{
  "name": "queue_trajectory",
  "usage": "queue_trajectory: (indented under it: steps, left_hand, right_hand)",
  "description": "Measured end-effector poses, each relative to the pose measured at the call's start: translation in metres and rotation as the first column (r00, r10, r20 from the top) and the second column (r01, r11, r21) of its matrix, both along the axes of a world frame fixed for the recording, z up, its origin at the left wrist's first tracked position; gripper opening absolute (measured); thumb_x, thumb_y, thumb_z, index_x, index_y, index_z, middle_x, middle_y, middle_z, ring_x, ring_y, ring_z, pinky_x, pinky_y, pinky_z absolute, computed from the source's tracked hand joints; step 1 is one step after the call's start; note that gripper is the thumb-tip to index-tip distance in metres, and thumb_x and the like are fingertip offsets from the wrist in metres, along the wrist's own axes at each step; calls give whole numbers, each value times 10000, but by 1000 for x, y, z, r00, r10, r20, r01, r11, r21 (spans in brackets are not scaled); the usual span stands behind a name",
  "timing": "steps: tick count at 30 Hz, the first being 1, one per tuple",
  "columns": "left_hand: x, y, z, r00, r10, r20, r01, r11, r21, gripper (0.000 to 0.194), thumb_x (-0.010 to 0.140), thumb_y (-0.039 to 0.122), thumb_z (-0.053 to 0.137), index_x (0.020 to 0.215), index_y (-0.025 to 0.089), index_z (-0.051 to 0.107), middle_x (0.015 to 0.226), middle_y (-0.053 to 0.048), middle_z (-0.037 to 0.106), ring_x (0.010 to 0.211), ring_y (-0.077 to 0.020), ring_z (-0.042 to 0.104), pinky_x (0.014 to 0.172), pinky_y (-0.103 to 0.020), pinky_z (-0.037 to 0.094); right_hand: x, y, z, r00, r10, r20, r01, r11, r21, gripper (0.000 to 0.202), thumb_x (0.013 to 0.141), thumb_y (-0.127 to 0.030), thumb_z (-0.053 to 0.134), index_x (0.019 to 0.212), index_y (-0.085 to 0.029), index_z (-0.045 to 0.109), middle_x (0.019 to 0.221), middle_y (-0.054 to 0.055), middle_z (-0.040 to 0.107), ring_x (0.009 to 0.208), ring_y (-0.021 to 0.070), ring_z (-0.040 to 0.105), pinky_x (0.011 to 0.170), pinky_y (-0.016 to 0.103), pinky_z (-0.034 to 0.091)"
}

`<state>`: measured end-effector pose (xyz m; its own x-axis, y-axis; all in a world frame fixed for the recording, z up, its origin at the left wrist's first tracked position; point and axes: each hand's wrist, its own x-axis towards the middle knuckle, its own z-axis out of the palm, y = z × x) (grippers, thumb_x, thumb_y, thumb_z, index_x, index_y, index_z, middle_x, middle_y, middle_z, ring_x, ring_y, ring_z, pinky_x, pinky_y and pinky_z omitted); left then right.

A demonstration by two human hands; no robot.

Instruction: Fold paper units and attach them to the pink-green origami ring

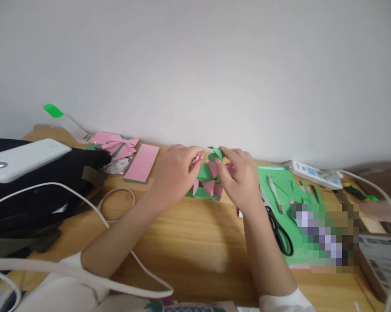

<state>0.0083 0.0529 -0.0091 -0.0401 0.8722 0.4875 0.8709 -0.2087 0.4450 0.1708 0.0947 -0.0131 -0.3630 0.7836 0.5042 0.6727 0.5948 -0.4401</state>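
A folded paper piece in pink and green (203, 189) stands on the wooden table (189, 242) between my hands. My left hand (176, 173) is at its left side, thumb and fingers closed on a pink paper part near the top. On the right, my right hand (240, 177) pinches a green paper flap (216, 152) between thumb and index finger. The fingers of both hands partly hide the paper piece.
Left: pink paper stack (142, 163), pink folded bow (120, 145), white power bank (26, 159) on black fabric. Right: green sheet (292, 236), black scissors (281, 234), pen-like tool (275, 194), power strip (315, 174). White cables cross the left and right sides.
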Motion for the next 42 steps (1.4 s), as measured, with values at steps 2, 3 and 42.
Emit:
queue_trajectory:
  steps: [2,3,42]
  left_hand:
    - [-2,3,-2,999,2,35,-1,1000,-14,206,890,222,585,1082,191,655,878,-38,751,861,-225,678,838,-379,458]
    - [-3,3,-3,999,-10,51,11,1000,-29,241,872,232,620,1108,188,644,893,-42,753,880,-231,677,849,-384,461]
    - [-15,10,-7,971,-210,113,230,951,-208,220,888,277,580,1081,234,676,1099,-31,713,1040,-238,623,931,-394,458]
  right_hand:
    - [-1,7,1,994,30,-108,-44,991,-129,337,882,-359,534,1104,-157,686,958,107,709,878,255,621,824,417,474]
    - [-1,10,1,984,29,-174,-64,978,-197,331,865,-369,549,1078,-162,697,949,101,717,863,245,632,813,407,484]
    - [16,24,3,969,14,-245,-53,987,-154,309,792,-265,649,1093,-206,689,843,29,724,839,207,668,825,381,515]
